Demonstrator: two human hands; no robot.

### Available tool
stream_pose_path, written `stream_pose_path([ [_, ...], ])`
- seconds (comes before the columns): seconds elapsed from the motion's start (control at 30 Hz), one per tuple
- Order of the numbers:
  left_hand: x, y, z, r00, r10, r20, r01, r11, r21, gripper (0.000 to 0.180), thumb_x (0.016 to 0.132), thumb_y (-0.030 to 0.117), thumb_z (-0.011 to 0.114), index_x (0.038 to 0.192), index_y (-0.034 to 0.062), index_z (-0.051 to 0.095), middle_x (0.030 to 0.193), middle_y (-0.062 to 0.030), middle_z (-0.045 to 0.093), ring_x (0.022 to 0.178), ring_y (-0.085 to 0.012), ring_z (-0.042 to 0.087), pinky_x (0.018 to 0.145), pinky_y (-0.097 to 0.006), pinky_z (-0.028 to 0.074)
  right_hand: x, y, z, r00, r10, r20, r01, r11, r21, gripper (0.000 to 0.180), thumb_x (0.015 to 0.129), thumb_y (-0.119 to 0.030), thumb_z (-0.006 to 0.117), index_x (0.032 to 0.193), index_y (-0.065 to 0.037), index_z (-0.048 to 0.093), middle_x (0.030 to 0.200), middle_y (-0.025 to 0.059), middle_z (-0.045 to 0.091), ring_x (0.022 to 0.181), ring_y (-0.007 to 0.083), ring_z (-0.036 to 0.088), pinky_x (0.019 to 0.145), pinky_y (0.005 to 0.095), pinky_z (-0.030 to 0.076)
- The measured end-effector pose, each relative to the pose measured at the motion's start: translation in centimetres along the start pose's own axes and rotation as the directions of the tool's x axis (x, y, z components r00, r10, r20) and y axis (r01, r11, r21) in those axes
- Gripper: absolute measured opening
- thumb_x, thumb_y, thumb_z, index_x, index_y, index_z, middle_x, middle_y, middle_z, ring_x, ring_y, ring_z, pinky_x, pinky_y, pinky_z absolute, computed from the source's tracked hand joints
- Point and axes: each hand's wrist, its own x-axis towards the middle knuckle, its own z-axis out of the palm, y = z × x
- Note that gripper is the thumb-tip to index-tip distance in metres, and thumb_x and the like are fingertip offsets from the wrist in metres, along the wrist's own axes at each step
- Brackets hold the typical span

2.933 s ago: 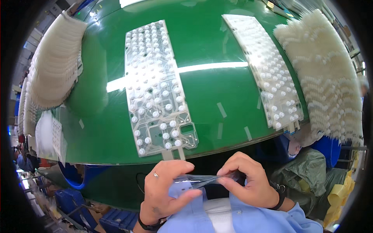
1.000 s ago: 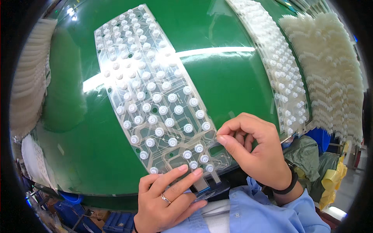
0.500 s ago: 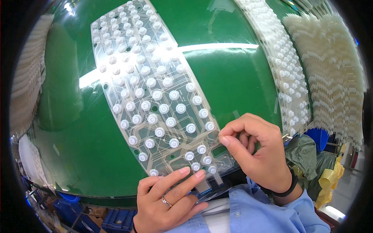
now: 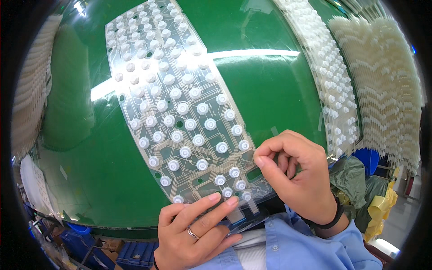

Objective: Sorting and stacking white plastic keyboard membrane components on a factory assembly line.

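A long clear membrane keyboard sheet point(image 4: 198, 175), printed with fine traces and dotted with white rubber domes, lies on the green tabletop point(image 4: 265, 99) and reaches toward me. At its right edge near the front, my right hand point(image 4: 299, 173) pinches the sheet's border between thumb and forefinger; the exact contact is hidden by the fingertips. My left hand point(image 4: 193, 231), wearing a ring, lies at the near edge. Two of its fingers stretch onto the sheet beside the nearest domes, while its other fingers sit lower, past the edge. The sheet's connector tail hangs toward my lap.
Another domed sheet point(image 4: 330, 85) lies along the right side, beside a thick stack of pale sheets point(image 4: 382, 85). A similar stack point(image 4: 33, 90) stands at the far left. Below the table are blue crates point(image 4: 139, 254), a dark green bag point(image 4: 348, 180) and yellow material point(image 4: 380, 211).
The near right part of the sheet has shifted very slightly up and to the right. Both hands stay almost where they were.
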Motion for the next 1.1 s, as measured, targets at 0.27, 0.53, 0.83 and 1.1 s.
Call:
stream_pose_path([
  [0.27, 0.0, 0.4, -0.2, 1.000, -0.016, 0.005, 0.016, 1.000, 0.012, 0.030, 0.071, 0.041, 0.076, 0.063, 0.0188, 0.056, 0.116, 0.0030, 0.069, 0.111, -0.0203, 0.057, 0.078, -0.035, 0.037, -0.2, -0.1, 0.3, 0.999, -0.033, -0.033, 0.032, 0.999, -0.028, 0.009, 0.077, -0.001, 0.068, 0.082, -0.008, 0.065, 0.071, 0.0033, 0.061, 0.049, 0.0123, 0.051, 0.046, 0.0267, 0.039],
  [0.53, 0.2, 0.1, 0.1, 0.999, -0.033, -0.028, 0.032, 0.998, -0.046, 0.029, 0.072, 0.034, 0.077, 0.063, 0.0170, 0.056, 0.114, 0.0028, 0.069, 0.113, -0.0198, 0.058, 0.077, -0.032, 0.040, -1.3, 1.8, -0.1, 0.996, -0.038, -0.078, 0.053, 0.979, 0.195, 0.037, 0.078, -0.002, 0.071, 0.112, -0.003, 0.054, 0.083, 0.0078, 0.054, 0.058, 0.0165, 0.054, 0.051, 0.0280, 0.043],
  [0.83, -1.3, 2.0, 0.3, 0.926, -0.240, -0.291, 0.166, 0.952, -0.258, 0.027, 0.067, 0.031, 0.081, 0.062, 0.0123, 0.062, 0.106, -0.0054, 0.072, 0.117, -0.0333, 0.053, 0.093, -0.041, 0.038, -7.9, 1.2, -2.8, 0.901, -0.365, 0.235, 0.306, 0.918, 0.252, 0.034, 0.077, -0.007, 0.076, 0.109, -0.004, 0.064, 0.091, 0.0098, 0.067, 0.081, 0.0267, 0.064, 0.068, 0.0339, 0.050],
  [1.1, -1.4, 3.8, 0.6, 0.873, -0.321, -0.366, 0.255, 0.942, -0.217, 0.026, 0.068, 0.024, 0.079, 0.060, 0.0109, 0.059, 0.103, -0.0062, 0.072, 0.117, -0.0326, 0.055, 0.097, -0.043, 0.035, -7.8, 1.4, -2.5, 0.906, -0.423, 0.038, 0.410, 0.894, 0.181, 0.026, 0.075, -0.004, 0.074, 0.099, -0.006, 0.068, 0.101, 0.0130, 0.068, 0.088, 0.0303, 0.067, 0.072, 0.0349, 0.055],
])
